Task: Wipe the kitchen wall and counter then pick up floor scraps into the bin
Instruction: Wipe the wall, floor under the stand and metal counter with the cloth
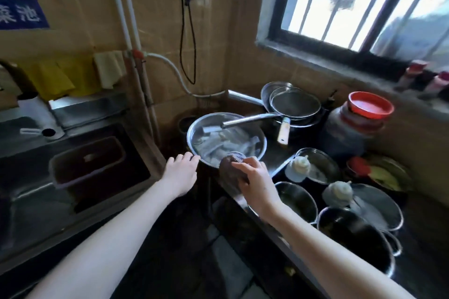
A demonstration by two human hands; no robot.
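Gripping a dark cloth (230, 170) in curled fingers, the right hand (257, 182) holds it at the counter (277, 150) edge, just below the basin's (192, 128) near rim. The left hand (181, 172) reaches the basin's near-left rim, fingers stretched out and relaxed, holding nothing. Since the cloth sits on the basin's right, the right hand looks placed to wipe, with pots (354, 233) crowding that side.

Head camera looks down, close over counter (279, 153).
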